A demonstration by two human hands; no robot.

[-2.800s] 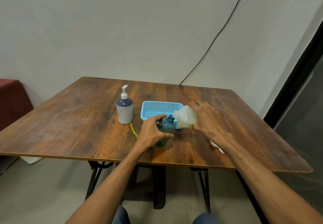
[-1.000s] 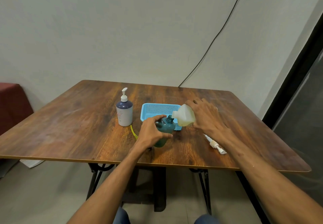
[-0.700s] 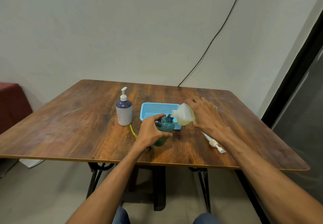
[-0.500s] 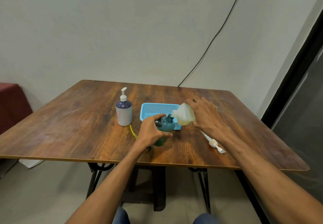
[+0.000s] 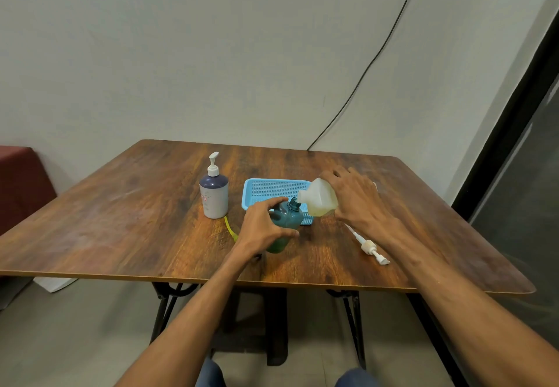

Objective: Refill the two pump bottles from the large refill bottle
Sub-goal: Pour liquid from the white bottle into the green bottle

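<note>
My left hand point(image 5: 263, 227) grips a dark teal bottle point(image 5: 287, 220) that stands on the wooden table point(image 5: 121, 220) with its neck uncovered. My right hand point(image 5: 357, 197) holds the large translucent refill bottle point(image 5: 319, 200), tipped on its side with its mouth against the teal bottle's neck. Yellowish liquid lies in the refill bottle's lower part. A second pump bottle point(image 5: 214, 194), white with a dark top and its pump fitted, stands to the left. A loose white pump head point(image 5: 367, 244) lies on the table to the right.
A light blue perforated basket point(image 5: 266, 188) sits just behind the teal bottle. A thin yellow strip point(image 5: 229, 227) lies on the table near the left hand. A black cable point(image 5: 378, 54) runs down the wall behind. A dark red surface point(image 5: 21, 181) stands at far left.
Both hands and both bottles keep nearly the same pose. The refill bottle stays tipped at the teal bottle's neck. The view has shifted slightly.
</note>
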